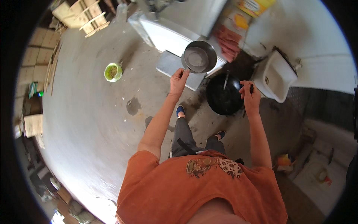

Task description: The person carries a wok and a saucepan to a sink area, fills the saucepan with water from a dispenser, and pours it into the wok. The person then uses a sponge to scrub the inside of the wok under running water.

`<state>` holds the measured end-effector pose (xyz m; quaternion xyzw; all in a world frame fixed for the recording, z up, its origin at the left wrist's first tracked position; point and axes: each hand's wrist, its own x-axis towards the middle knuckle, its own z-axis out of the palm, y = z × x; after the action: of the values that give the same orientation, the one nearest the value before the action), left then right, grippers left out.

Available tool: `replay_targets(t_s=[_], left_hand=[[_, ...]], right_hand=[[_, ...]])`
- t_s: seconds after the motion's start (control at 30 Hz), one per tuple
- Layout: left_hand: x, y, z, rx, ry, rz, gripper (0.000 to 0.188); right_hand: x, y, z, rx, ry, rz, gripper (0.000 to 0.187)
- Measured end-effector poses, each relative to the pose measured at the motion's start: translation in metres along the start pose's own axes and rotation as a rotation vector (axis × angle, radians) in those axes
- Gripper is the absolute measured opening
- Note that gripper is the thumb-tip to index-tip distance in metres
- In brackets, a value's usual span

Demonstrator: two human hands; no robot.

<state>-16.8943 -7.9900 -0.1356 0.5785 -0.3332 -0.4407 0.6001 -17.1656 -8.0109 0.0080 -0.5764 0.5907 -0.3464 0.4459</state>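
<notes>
My left hand (179, 81) is closed on the near side of a round metal pan (210, 56), out in front of me. A pale round patch shows on the pan's bottom; whether it is liquid or a reflection I cannot tell. To the right, my right hand (250, 96) grips what looks like the black handle of a dark wok (220, 100). Inside the wok lies a long, light-coloured utensil (226, 79), its kind unclear. The wok is beside the sink and lower than the pan appears.
A white sink (278, 80) stands on the right. Ahead are a white counter (167, 37), a grey slab (167, 63) and a reddish cloth (228, 43). A green-and-white bucket (113, 72) sits on the concrete floor (82, 104) at left. Wooden crates (84, 15) lie far left.
</notes>
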Motion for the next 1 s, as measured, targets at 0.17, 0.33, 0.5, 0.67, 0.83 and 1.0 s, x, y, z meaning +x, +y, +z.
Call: replay_targets(t_s=[0.17,0.33,0.5,0.67,0.83,1.0], left_hand=[[-0.049,-0.026,0.094,0.525,-0.01,0.127,0.025],[-0.11,-0.052,0.19,0.973,-0.112,0.315,0.026],[-0.145,-0.078,0.28,1.389,-0.333,0.3,0.017],[-0.166,-0.116,0.334,1.62,-0.531,0.468,0.011],[-0.169,-0.136,0.343,1.75,-0.716,0.688,0.012],[-0.164,-0.111,0.322,1.702,-0.675,0.842,0.01]], right_hand=[[-0.078,0.082,-0.124,0.323,0.134,-0.004,0.031],[-0.171,0.153,-0.243,0.241,0.148,0.136,0.027],[-0.259,0.215,-0.336,0.051,0.187,0.311,0.025],[-0.307,0.256,-0.376,-0.096,0.18,0.422,0.016],[-0.304,0.252,-0.373,-0.506,0.16,0.078,0.019],[-0.26,0.208,-0.366,-0.23,0.171,0.169,0.011]])
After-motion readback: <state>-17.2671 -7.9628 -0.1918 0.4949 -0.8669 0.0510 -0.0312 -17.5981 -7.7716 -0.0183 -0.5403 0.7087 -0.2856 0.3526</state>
